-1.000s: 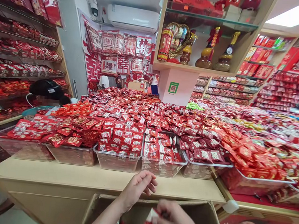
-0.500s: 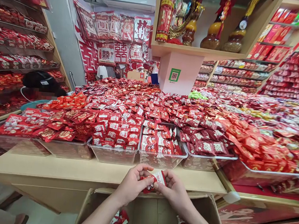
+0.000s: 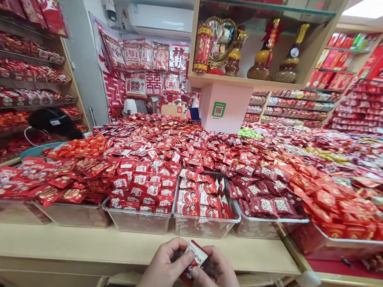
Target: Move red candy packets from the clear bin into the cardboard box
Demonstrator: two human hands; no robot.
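Between my two hands, low in the middle of the head view, is a small red-and-white candy packet (image 3: 197, 252), tilted, with printing on its white end. My left hand (image 3: 165, 265) pinches it from the left, thumb across its front. From the other side my right hand (image 3: 218, 274) grips its lower right part with thumb and fingers. Beneath the hands an open cardboard box (image 3: 124, 279) shows only its upper edge. Just beyond the hands, a clear plastic bin (image 3: 205, 227) holds similar red-and-white packets in rows.
Several more clear bins line the wooden counter (image 3: 71, 242), heaped with red packets, including dark red ones (image 3: 262, 202) and orange-red ones (image 3: 332, 203). A pillar (image 3: 226, 102) carries a display shelf (image 3: 249, 82) above the heap. A person in a black cap (image 3: 52, 121) is at the left.
The view has tipped upward, so the counter and hands appear lower and the box's inside is mostly out of sight. The packet has turned more upright, still held by both hands.
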